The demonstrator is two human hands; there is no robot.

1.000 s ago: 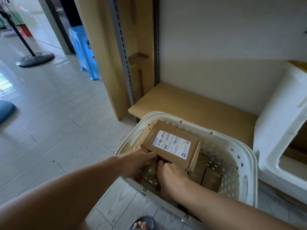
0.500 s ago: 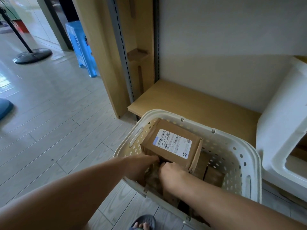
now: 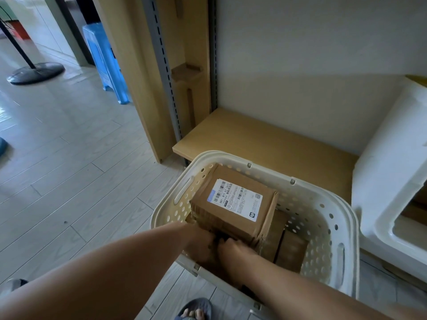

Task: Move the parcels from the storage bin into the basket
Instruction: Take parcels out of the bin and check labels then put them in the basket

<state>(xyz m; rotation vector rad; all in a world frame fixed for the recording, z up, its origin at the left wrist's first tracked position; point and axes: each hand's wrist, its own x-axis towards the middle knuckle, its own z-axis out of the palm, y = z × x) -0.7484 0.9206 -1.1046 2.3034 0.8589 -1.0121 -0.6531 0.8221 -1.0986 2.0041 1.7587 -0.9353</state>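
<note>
Parcel (image 3: 233,204) tilted against basket (image 3: 346,229) left wall; open room right; both hands (image 3: 217,245) low beside it, grip unclear.

Bare forearms, no sleeves, dark open-toed sandal (image 3: 196,308)

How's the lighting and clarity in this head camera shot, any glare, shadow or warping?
Head view: dim, soft indoor light; daylight glare on the floor tiles at far left; both hands sit in shadow inside the basket; wide-angle lens bends the shelf upright; the parcel label stays fairly sharp, small print unreadable.
</note>
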